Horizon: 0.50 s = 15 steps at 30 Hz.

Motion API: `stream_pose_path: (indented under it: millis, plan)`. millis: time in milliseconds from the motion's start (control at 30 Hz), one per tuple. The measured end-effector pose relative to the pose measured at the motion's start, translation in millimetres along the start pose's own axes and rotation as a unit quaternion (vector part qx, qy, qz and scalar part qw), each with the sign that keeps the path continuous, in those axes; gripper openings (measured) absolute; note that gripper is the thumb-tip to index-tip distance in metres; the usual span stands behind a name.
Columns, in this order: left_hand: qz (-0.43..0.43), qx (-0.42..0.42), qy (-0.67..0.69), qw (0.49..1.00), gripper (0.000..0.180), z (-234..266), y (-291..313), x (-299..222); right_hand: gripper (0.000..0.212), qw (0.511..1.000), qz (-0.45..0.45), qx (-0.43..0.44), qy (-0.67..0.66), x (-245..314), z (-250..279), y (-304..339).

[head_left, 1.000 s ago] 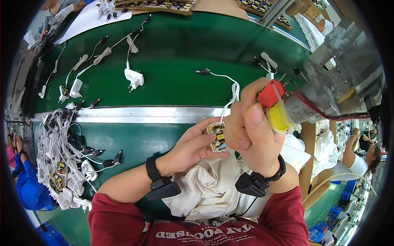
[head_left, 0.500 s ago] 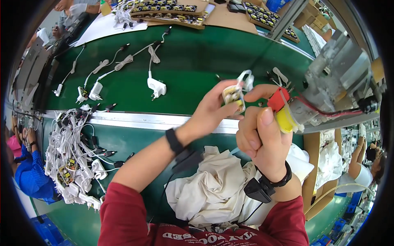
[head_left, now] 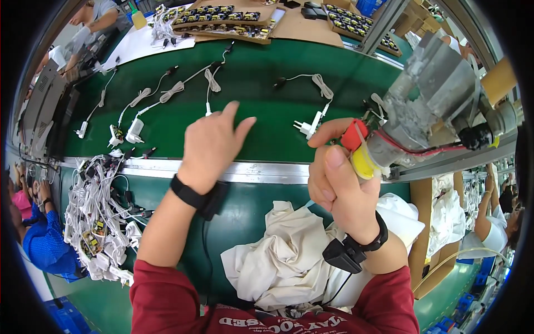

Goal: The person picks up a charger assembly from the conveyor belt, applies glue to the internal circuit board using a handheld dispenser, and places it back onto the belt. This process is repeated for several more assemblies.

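My left hand (head_left: 214,142) reaches over the green work surface (head_left: 261,100), its fingers and thumb apart. It hides most of a white plug adapter whose tied cord (head_left: 212,80) runs away beyond the fingers. My right hand (head_left: 347,181) is closed around the end of a grey, residue-crusted tool (head_left: 428,92) with a red part (head_left: 354,134) and a yellow band (head_left: 363,161). Just beyond its fingertips lies another white plug adapter (head_left: 308,127) with a bundled cord (head_left: 322,86).
Several white adapters (head_left: 134,131) with cords lie at the left; one shows its circuit board (head_left: 115,136). Nearer is a tangled heap of corded adapters (head_left: 97,222). Cream cloth (head_left: 283,250) lies before me. Trays of circuit boards (head_left: 222,16) stand at the back, a cardboard box (head_left: 423,239) at right.
My left hand has let go of the adapter with the exposed board and moved left. A corded adapter now lies by my right hand, which has shifted slightly left with the tool.
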<state>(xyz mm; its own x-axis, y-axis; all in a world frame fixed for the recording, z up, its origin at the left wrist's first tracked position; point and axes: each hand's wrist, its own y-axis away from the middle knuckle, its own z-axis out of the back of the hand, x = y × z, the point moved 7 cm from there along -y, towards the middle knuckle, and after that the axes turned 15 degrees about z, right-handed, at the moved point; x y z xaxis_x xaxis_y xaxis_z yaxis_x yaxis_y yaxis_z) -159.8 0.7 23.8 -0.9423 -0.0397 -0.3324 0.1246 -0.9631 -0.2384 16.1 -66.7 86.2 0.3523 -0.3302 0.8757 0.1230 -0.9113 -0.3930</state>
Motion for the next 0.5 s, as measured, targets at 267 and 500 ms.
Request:
stream_pose_path:
  millis: [267,500]
  plan:
    - [0.014,-0.071,0.005,0.997,0.027,12,18,34,0.025,0.999,0.007,0.017,0.029,6,-9,6]
    - [0.055,-0.157,-0.034,0.985,0.029,10,-5,66,0.022,0.999,0.022,0.033,0.030,15,-11,10]
